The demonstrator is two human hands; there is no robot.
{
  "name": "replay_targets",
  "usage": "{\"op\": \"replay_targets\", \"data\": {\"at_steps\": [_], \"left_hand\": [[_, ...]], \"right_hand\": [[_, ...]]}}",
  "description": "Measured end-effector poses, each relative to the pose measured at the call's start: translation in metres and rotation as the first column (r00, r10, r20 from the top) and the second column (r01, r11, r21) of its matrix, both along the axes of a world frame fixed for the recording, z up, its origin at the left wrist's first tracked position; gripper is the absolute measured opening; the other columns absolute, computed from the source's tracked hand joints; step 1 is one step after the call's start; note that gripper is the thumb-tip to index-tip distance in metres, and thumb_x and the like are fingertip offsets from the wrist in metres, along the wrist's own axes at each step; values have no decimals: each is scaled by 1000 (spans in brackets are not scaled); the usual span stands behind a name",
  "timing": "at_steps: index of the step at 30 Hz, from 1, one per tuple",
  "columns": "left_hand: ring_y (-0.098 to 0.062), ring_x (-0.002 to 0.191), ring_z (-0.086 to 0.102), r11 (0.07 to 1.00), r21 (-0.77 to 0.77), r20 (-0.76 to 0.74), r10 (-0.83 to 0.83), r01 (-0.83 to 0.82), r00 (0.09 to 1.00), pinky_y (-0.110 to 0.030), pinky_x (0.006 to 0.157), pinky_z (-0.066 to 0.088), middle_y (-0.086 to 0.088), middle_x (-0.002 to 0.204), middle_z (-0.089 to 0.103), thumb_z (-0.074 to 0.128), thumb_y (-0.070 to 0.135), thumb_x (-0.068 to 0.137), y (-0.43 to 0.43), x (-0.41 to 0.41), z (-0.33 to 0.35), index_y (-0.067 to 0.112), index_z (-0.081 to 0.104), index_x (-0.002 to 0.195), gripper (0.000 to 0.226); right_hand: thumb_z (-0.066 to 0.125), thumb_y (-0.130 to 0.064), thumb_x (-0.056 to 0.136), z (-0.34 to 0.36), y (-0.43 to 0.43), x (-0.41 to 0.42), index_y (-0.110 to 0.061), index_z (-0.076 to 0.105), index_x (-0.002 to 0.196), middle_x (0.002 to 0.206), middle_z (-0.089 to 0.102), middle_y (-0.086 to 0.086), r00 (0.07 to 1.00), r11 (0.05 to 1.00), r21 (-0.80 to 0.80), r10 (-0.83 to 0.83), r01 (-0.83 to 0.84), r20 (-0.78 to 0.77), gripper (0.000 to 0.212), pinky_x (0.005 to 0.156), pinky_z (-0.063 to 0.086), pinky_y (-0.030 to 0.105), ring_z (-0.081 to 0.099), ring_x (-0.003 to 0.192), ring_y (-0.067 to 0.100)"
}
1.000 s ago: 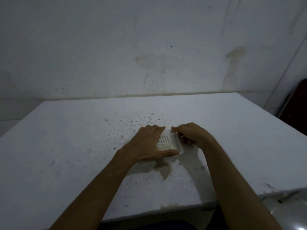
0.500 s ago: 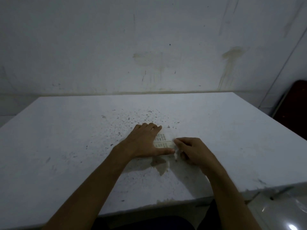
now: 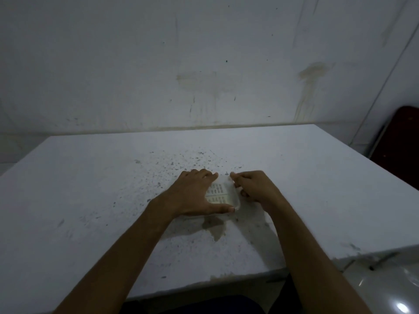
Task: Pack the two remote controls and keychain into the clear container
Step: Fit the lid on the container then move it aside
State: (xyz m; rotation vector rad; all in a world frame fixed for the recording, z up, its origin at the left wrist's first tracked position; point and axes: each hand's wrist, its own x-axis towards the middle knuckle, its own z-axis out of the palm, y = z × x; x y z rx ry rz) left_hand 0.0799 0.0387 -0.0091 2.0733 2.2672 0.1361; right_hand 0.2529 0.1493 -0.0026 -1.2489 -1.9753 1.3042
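Observation:
A clear container [image 3: 233, 197] lies flat on the white table [image 3: 90, 200] between my hands. Through its top I see two white remote controls [image 3: 218, 193] with rows of grey buttons, side by side. My left hand [image 3: 195, 196] lies spread over the container's left part, thumb along its near edge. My right hand [image 3: 256, 189] is at the container's right side, fingers curled and pinching at its far right corner. The keychain is not visible.
The table's far edge meets a stained white wall. A dark red chair [image 3: 399, 141] stands beyond the right edge. A brownish stain [image 3: 215, 227] marks the table just in front of the container. A glossy floor [image 3: 385, 291] shows at lower right.
My right hand has moved from the container's near right corner to its far right corner. My left hand stays pressed on the container.

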Motion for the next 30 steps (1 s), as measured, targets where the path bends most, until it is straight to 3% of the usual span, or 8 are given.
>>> {"op": "replay_targets", "data": {"at_steps": [6,9,11,14,17,23,27,30], "left_hand": [[-23,140,36,1000,-14,3,8,-8,1000,-45,116,26,-2,161,33,39,99,65,-3,1,3,21,26,158,121],[-24,137,39,999,-32,-20,-1,0,1000,-46,115,28,-3,159,36,36,100,65,-1,1,5,21,27,157,122],[-24,137,40,999,-40,-29,4,-6,1000,-46,115,29,-3,159,37,35,101,64,0,2,7,21,27,157,123],[-24,142,36,999,-50,-26,9,-10,1000,-47,117,26,-3,162,33,36,99,65,-2,4,7,22,25,158,122],[-24,145,32,999,-49,-8,11,-11,1000,-47,118,23,-2,165,28,39,97,68,-2,3,7,23,23,159,118],[-25,145,33,997,-73,-16,4,-5,1000,-49,119,22,0,166,27,34,101,64,0,0,5,27,21,159,122],[-24,139,41,997,-82,-72,2,-8,997,-50,117,25,1,162,35,29,104,61,2,-1,11,29,24,158,123],[-23,138,43,997,-79,-81,8,-14,997,-50,116,26,2,161,37,30,104,60,3,-2,12,30,26,158,123]], "right_hand": [[79,-38,84,4,25,-22,-7,77,89,81,71,4,989,989,-149,21,1,146,31,52,43,27,54,60,18],[82,-35,78,10,33,-28,-4,75,89,81,68,6,981,972,-235,39,7,190,33,52,40,28,50,59,18],[80,-35,82,12,28,-26,-5,76,94,85,72,4,979,986,-168,39,-5,199,32,55,45,27,57,62,17],[65,-35,96,7,2,-10,-13,72,123,95,73,4,984,997,39,64,-71,166,36,56,53,25,65,69,17],[55,-32,102,-4,-24,16,-20,60,139,91,71,3,983,992,18,119,-122,140,39,52,52,24,62,65,15],[56,-35,102,-19,-44,36,-22,63,136,87,73,1,995,995,2,100,-100,16,37,49,47,19,58,58,10],[59,-36,100,-7,-28,25,-28,54,141,101,72,5,994,995,11,100,-101,41,42,54,50,24,64,72,14],[60,-48,97,3,-4,5,-17,71,125,93,73,1,999,998,45,32,-34,37,44,56,51,24,63,71,14]]}}
